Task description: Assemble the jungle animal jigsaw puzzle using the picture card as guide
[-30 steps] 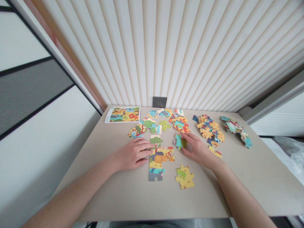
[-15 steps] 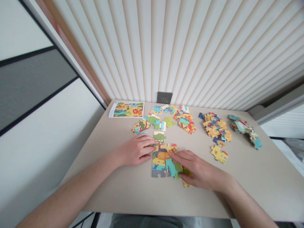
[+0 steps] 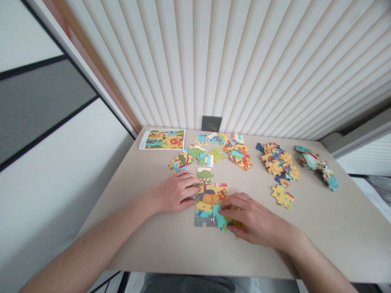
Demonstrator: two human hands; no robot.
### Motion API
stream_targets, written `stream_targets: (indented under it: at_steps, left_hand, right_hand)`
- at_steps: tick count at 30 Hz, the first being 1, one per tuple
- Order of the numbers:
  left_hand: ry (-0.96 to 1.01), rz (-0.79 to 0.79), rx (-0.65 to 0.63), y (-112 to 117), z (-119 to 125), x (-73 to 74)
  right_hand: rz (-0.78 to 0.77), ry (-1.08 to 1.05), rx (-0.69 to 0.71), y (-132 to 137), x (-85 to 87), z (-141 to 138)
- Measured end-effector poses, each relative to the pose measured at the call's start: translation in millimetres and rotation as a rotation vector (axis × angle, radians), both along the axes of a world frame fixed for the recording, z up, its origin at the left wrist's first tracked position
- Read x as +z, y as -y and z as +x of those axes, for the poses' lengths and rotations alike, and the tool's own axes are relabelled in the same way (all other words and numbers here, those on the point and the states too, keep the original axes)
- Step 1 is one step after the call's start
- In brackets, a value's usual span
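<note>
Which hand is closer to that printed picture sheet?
Left. The left hand is on the near side of the picture sheet, slightly right; the right hand is closer to the person and much farther right, at the puzzle pieces.

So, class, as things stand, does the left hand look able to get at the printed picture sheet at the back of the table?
Probably yes. The left hand seems to grip nothing, and the tabletop left of the loose pieces offers a way to the picture sheet, which lies uncovered.
</note>
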State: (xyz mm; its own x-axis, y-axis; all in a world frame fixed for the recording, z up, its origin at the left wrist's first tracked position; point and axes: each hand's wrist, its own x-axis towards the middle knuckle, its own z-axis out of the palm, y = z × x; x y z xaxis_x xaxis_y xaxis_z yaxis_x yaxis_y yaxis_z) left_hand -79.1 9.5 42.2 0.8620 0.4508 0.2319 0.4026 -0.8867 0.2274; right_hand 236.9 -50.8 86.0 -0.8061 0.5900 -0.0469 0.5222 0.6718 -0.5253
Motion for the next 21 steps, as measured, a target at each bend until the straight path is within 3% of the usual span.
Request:
stream_targets:
  at_steps: [8,15,21]
  left_hand:
    - [0.004,-0.028,0.067,12.5,14.5,2.8]
    - [-0.048,-0.023,-0.179,18.9,23.2,-3.4]
    - [-0.037,-0.012,-0.203,17.5,22.9,-4.8]
  right_hand:
    - [0.058,0.045,-0.032,4.9,2.0,-6.1]
    - [0.146,0.074,-0.066,12.2,4.4,-6.4]
    - [0.168,0.073,-0.270,37.9,-12.6,15.7]
